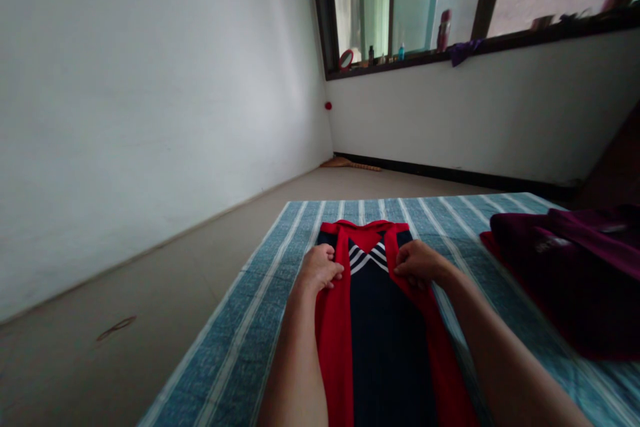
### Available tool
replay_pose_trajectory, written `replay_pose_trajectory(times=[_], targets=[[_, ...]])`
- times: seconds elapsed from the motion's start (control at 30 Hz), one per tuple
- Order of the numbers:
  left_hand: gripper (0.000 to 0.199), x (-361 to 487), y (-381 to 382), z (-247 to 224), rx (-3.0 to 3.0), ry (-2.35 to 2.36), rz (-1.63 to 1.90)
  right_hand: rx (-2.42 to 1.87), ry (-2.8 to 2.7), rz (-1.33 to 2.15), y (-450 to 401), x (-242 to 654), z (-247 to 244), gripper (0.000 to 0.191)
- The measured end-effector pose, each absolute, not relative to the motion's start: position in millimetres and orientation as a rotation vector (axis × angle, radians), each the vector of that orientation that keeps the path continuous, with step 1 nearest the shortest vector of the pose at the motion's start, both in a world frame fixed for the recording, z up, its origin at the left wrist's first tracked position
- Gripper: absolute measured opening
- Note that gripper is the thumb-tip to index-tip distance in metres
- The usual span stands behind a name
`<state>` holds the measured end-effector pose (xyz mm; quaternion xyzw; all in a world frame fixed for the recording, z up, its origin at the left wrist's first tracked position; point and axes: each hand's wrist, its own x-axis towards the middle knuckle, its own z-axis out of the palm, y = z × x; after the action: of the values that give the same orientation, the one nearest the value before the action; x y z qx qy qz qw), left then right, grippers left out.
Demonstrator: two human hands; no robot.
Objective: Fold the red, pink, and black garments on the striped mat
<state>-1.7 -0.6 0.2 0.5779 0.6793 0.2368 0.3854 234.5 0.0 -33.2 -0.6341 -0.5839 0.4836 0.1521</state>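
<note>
A navy and red garment (389, 340), with white chevron stripes near its red collar end, lies lengthwise in front of me on a blue striped cloth (250, 307). Its red side panels are folded inward along both edges. My left hand (323, 267) pinches the left red panel near the top. On the other side, my right hand (416, 263) has its fingers closed on the right red panel at about the same height. The garment's near end runs out of view at the bottom.
Folded purple and dark clothes (575, 273) lie at the right. A window sill (425, 59) holds a small mirror (346, 59), a pink bottle (444, 31) and a purple cloth (464, 51). A broom-like item (350, 164) rests in the floor corner; a thin loop (116, 327) lies left.
</note>
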Motion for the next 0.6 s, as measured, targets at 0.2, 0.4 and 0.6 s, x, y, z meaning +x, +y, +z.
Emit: replay_pose_trajectory(times=[0.2,0.4,0.6], targets=[[0.026,-3,2,-3,1.494,1.716,0.586,-1.828,-1.724,1.34,-1,232,-32,0.008],[0.026,-4,3,-5,1.512,1.723,0.57,-1.835,-1.811,1.223,-3,227,-26,0.008],[0.028,-4,5,-6,1.543,1.725,0.565,-1.835,-1.924,1.016,-6,215,-18,0.007]])
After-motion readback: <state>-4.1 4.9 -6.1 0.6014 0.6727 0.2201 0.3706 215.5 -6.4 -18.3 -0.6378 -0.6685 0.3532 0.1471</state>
